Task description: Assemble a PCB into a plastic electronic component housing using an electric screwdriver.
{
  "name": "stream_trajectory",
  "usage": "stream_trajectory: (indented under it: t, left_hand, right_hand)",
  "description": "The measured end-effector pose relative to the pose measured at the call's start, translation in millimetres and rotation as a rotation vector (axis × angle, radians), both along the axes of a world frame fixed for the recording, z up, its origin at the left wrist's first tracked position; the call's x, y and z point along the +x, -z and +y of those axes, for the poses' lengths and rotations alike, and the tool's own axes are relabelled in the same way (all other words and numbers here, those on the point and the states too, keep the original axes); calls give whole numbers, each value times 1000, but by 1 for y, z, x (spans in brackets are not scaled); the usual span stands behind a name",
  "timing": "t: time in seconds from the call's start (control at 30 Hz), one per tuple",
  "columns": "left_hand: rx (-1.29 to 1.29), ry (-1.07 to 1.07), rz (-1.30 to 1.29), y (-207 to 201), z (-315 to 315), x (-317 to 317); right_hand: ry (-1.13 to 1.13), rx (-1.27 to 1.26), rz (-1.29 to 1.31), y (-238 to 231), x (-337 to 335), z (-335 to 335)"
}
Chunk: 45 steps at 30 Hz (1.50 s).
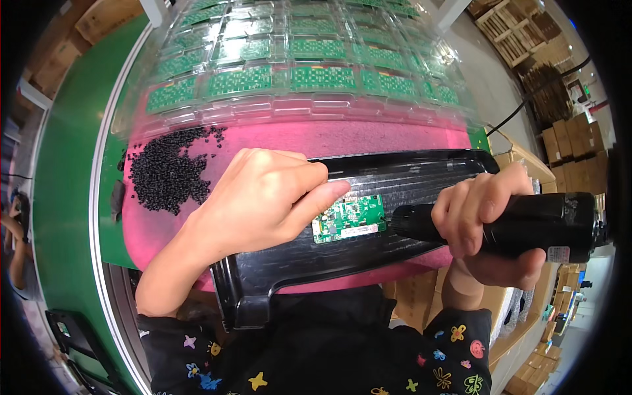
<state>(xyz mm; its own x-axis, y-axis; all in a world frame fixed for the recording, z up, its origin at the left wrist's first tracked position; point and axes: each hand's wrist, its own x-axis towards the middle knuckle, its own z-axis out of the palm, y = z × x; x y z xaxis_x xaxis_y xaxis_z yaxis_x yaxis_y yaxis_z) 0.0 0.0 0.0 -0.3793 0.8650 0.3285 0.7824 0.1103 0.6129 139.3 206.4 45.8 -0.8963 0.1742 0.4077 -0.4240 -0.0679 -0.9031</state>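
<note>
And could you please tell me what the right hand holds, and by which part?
The right hand grips a black electric screwdriver around the front part of its body.

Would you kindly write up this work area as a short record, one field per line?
Left hand: the left hand is curled at the green rectangular circuit board's upper-left side; grip unclear
Right hand: the right hand grips a black cylindrical power screwdriver, tip at the board's right edge
Under the board: long black plastic housing
Work surface: pink soft mat
Left on mat: loose pile of tiny black parts
Far side: clear plastic trays holding more green boards
</note>
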Motion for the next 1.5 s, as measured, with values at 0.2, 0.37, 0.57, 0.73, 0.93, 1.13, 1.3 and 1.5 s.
stream_trajectory:
  t: [0.2, 0.37, 0.57, 0.73, 0.93, 1.13, 1.3, 1.5]
  left_hand:
    - [105, -46, -34, 8, 7, 3]
    - [106, -53, -52, 8, 7, 3]
    - [157, -29, 28, 14, 9, 3]
    - [83, 39, 32, 9, 7, 5]
    - [195, 138, 114, 8, 7, 8]
    - [323, 155, 170, 7, 7, 5]
    - [391, 75, 168, 6, 8, 6]
    - [461, 81, 139, 9, 9, 5]
  right_hand:
    - [17, -12, -27, 7, -4, -1]
    - [-72, -34, -19, 14, -11, -2]
    - [18, -16, -63, 9, -7, -8]
    - [-65, -61, 60, 1, -9, -3]
    - [-239, -305, 353, -26, -17, -13]
    - [-240, -369, 460, -27, -20, -15]
    - [-170, -321, 485, -32, -20, -17]
    - [-115, -357, 465, -35, -18, -30]
